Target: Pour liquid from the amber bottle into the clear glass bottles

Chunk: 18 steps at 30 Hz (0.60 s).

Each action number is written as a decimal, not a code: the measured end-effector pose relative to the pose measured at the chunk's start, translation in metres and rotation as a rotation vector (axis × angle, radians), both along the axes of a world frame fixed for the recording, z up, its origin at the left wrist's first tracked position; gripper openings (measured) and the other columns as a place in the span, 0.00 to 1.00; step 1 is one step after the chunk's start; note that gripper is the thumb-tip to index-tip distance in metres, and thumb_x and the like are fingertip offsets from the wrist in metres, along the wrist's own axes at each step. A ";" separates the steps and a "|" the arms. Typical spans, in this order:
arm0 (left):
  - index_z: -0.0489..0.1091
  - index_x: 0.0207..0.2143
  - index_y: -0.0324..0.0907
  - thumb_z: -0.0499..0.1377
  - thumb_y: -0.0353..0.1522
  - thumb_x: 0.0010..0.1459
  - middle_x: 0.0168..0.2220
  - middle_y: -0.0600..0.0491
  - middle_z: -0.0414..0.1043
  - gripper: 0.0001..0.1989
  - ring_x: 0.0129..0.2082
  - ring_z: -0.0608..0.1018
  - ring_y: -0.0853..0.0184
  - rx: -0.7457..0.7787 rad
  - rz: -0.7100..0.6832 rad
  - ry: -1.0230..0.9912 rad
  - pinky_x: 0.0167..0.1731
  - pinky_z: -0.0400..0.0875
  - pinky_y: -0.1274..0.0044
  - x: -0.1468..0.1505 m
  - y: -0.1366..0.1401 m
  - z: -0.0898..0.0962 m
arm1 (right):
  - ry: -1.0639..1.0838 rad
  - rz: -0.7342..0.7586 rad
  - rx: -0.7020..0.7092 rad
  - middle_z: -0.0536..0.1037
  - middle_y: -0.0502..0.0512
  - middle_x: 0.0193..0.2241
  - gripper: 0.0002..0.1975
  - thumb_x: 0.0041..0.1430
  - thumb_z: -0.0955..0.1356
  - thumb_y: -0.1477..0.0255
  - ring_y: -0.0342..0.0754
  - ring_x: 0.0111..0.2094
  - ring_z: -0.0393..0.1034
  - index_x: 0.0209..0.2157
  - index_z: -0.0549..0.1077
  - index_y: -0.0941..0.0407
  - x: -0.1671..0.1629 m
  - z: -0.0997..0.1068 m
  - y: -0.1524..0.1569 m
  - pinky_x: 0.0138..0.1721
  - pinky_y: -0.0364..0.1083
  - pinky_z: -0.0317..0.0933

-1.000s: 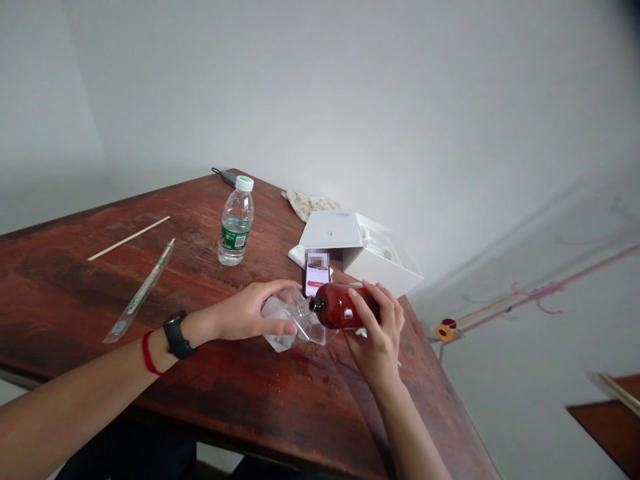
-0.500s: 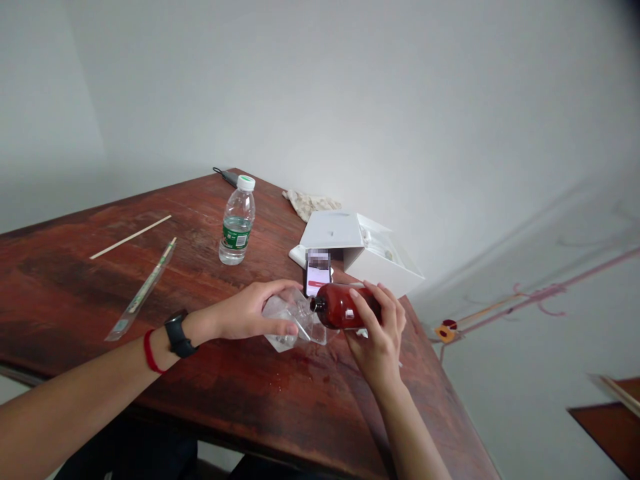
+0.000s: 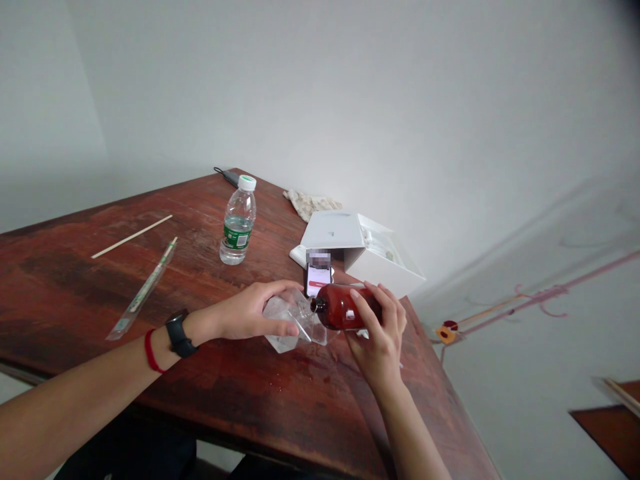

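Red-brown, a glossy cylindrical bottle [image 3: 339, 308] is lying nearly level in your curled right hand [image 3: 379, 333], its neck [image 3: 318, 305] pointing toward the clear faceted plastic container [image 3: 284, 343] your half-open left hand [image 3: 250, 315] is cupping.

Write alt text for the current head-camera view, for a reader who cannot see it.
A person's right hand holds a reddish-brown bottle on its side, its neck pointing toward a clear plastic container gripped in the left hand. Beyond them on a dark red wooden table are an upright water bottle, a phone and a white box.
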<state>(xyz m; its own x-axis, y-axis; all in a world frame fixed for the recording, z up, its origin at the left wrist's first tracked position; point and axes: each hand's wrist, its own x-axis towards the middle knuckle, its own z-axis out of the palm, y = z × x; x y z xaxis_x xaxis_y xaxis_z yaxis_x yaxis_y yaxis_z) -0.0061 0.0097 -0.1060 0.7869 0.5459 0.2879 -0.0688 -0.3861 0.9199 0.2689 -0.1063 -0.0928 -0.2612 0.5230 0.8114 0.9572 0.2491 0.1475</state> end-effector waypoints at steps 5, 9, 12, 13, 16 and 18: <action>0.69 0.64 0.43 0.72 0.48 0.59 0.55 0.45 0.80 0.36 0.53 0.81 0.51 -0.010 -0.002 0.008 0.50 0.75 0.68 0.000 -0.001 0.000 | 0.004 0.001 -0.008 0.71 0.64 0.63 0.37 0.62 0.72 0.80 0.70 0.64 0.65 0.69 0.66 0.42 0.000 0.000 -0.001 0.63 0.72 0.62; 0.70 0.64 0.43 0.73 0.48 0.59 0.55 0.44 0.80 0.36 0.52 0.81 0.51 0.001 -0.002 0.015 0.49 0.75 0.69 0.000 0.000 0.000 | 0.004 0.005 -0.008 0.71 0.64 0.62 0.37 0.63 0.71 0.80 0.69 0.65 0.65 0.69 0.66 0.41 0.000 0.000 -0.001 0.63 0.72 0.61; 0.70 0.64 0.43 0.73 0.48 0.59 0.55 0.45 0.80 0.36 0.51 0.82 0.52 0.017 -0.003 0.019 0.49 0.75 0.69 0.000 0.001 0.000 | -0.003 0.007 -0.006 0.71 0.64 0.63 0.37 0.63 0.71 0.81 0.69 0.65 0.65 0.69 0.65 0.41 0.001 0.000 -0.001 0.63 0.72 0.61; 0.70 0.64 0.43 0.73 0.48 0.59 0.55 0.45 0.80 0.36 0.51 0.82 0.53 0.020 -0.003 0.019 0.48 0.75 0.70 0.000 0.002 0.000 | -0.004 0.008 -0.006 0.71 0.64 0.63 0.37 0.63 0.71 0.81 0.69 0.65 0.65 0.69 0.65 0.41 0.001 0.000 -0.001 0.63 0.72 0.61; 0.70 0.63 0.43 0.73 0.47 0.59 0.54 0.46 0.81 0.35 0.49 0.82 0.54 0.025 -0.014 0.011 0.47 0.75 0.71 0.000 0.002 0.000 | -0.001 0.010 -0.009 0.71 0.64 0.63 0.37 0.63 0.71 0.80 0.69 0.65 0.65 0.70 0.65 0.41 0.001 0.000 -0.001 0.63 0.72 0.61; 0.70 0.63 0.43 0.73 0.47 0.59 0.53 0.47 0.81 0.35 0.48 0.83 0.55 0.026 -0.022 0.009 0.47 0.74 0.71 0.000 0.002 0.000 | 0.001 0.011 -0.011 0.70 0.64 0.63 0.37 0.64 0.71 0.80 0.70 0.65 0.65 0.70 0.65 0.41 0.001 -0.001 -0.002 0.63 0.72 0.61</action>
